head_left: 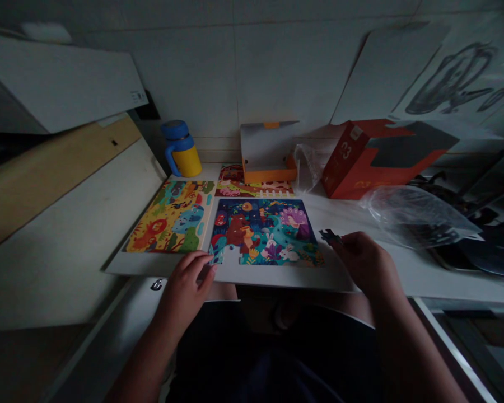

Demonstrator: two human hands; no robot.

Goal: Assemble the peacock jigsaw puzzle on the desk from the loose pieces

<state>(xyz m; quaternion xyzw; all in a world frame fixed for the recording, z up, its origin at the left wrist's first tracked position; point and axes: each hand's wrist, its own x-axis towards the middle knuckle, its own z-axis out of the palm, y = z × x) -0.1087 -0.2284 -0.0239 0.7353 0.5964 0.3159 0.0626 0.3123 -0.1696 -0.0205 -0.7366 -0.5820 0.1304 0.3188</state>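
A dark-blue animal jigsaw puzzle (pixel 256 224) lies flat on the white table, with a notch in its lower edge left of centre. At its lower left corner, my left hand (pixel 189 278) has thumb and index finger closed at the edge of a teal puzzle piece (pixel 217 252). Right of the puzzle, my right hand (pixel 367 262) pinches a dark puzzle piece (pixel 330 237) just above the table. A yellow animal puzzle (pixel 172 215) lies to the left. Behind sits a farm puzzle (pixel 231 187), partly covered by an open box.
The open orange box (pixel 265 176) stands at the back by the wall. A blue and yellow bottle (pixel 185 151) is at back left. A red box (pixel 361 168) and a clear plastic bag (pixel 420 215) occupy the right. White panels (pixel 59 84) jut in from the left.
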